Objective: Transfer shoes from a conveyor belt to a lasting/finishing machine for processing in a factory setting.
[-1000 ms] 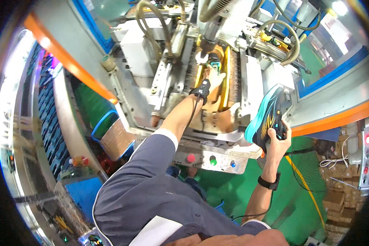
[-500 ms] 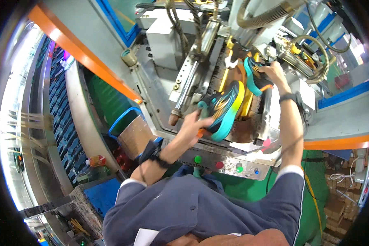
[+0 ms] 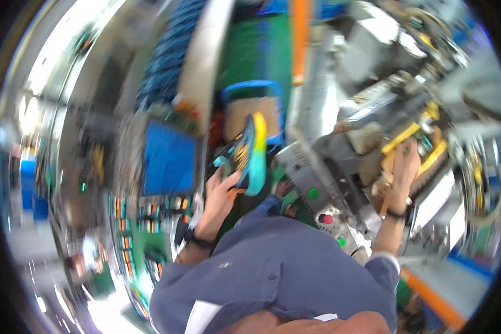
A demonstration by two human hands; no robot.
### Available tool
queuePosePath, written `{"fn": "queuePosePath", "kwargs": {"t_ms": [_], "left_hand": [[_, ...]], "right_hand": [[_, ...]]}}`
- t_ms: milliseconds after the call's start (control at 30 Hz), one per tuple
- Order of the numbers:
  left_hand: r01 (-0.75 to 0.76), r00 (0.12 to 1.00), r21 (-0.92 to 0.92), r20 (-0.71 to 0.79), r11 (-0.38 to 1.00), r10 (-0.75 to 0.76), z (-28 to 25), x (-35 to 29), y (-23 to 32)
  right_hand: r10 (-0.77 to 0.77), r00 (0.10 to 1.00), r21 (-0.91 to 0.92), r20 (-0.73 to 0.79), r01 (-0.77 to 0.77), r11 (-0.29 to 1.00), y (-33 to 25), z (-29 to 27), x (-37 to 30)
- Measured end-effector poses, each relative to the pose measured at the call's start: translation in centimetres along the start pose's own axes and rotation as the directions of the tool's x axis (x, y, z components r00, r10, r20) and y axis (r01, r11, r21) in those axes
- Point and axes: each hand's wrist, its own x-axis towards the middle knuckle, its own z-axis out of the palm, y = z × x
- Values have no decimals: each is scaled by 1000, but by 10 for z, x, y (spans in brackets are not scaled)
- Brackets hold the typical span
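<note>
My left hand is closed on a sports shoe with a black upper, yellow-orange lacing and a sole fading from yellow to teal. That shoe is held up in front of a blue-framed cart, its yellow end pointing away from me. My right hand reaches into the machine on the right, between its yellow bars. A small teal and dark patch shows beside its fingers; motion blur hides what it is and whether the fingers grip it.
The blue-framed cart carries a brown board. A panel with green and red buttons fronts the machine. Left of me are a blue flat surface, a rack of several shoes and a conveyor with dark blue pieces.
The view has swung left. My left hand has carried the shoe out of the machine to the left. My right hand, earlier gripping a second shoe, remains at the machine.
</note>
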Motion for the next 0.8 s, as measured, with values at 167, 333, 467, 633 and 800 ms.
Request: {"fn": "queuePosePath", "kwargs": {"t_ms": [167, 333, 467, 633, 800], "left_hand": [[11, 998, -157, -62, 988, -21, -26, -38, -36], [128, 927, 39, -360, 991, -106, -60, -97, -43], [86, 875, -58, -472, 995, -104, -100, -142, -43], [-179, 773, -457, -614, 871, -163, -180, -180, -57], [-483, 557, -363, -830, 797, -40, -310, -186, -67]], "right_hand": [[-562, 818, 177, 127, 539, 824, -39, 107, -159], [-545, 748, 259, 379, 480, 838, 15, 196, -197], [-613, 760, 294, 214, 549, 783, 18, 198, -195], [-686, 719, 267, 114, 643, 718, -114, 203, -124], [-957, 268, 573, -107, 804, 161, -447, 88, -148]]}}
